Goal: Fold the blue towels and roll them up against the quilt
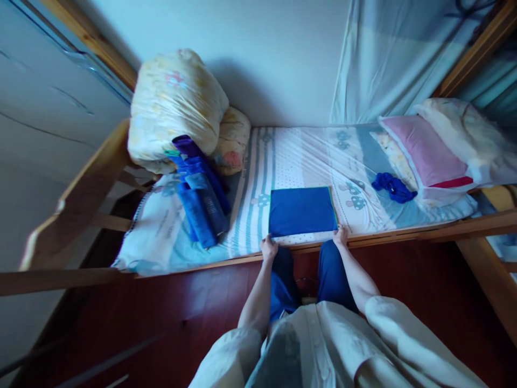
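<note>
A blue cloth (302, 211) with a thin green edge lies flat as a rectangle on the bed, near its front edge. My left hand (269, 248) pinches the near left corner of it. At the near right corner, my right hand (340, 235) has its fingers closed on the cloth too. A stack of folded blue and purple cloths (202, 199) rests on the bed to the left. Off to the right lies a crumpled dark blue cloth (393, 187), apart from both hands.
A bulky rolled quilt (177, 108) sits at the bed's left end. Pink and white pillows (424, 151) lie at the right end. The wooden bed rail (436, 229) runs along the front, and a pale curtain (375, 64) hangs behind.
</note>
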`<state>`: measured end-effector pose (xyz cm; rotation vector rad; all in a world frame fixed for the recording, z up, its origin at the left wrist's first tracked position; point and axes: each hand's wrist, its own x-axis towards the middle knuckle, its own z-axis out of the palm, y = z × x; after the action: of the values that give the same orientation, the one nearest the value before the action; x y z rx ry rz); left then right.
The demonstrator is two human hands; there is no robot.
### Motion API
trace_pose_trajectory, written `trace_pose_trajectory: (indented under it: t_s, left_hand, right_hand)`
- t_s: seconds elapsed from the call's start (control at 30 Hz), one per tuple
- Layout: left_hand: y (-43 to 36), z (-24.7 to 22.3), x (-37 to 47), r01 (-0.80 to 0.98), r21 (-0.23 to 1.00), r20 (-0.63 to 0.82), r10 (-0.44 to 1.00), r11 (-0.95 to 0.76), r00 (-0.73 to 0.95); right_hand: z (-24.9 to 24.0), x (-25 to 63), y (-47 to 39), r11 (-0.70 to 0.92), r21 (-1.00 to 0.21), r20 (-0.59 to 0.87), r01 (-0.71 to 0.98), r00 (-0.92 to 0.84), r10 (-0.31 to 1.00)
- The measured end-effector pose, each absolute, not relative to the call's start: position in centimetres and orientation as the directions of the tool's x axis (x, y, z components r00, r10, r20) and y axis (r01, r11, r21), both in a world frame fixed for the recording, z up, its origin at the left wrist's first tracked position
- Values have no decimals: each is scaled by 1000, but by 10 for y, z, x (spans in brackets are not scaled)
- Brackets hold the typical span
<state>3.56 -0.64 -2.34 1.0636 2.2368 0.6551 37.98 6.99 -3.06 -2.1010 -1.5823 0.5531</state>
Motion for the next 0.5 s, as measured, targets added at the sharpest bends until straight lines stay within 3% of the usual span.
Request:
trace_pose_trajectory:
  t_s: [0.17, 0.37, 0.5]
  left_hand:
    - [-4, -28, 22, 364, 689, -385, 741, 628, -551]
    - [-4, -36, 13, 143, 780, -465, 718, 609, -518]
    - [-3, -43, 11, 34, 806, -492, 702, 590, -514]
  right_hand:
    - [-28, 379, 72, -343, -561, -149, 753, 315, 937]
    - [-29, 377, 75, -236, -742, -64, 628, 284, 957]
    - [-31, 376, 77, -271, -740, -107, 616, 289, 951]
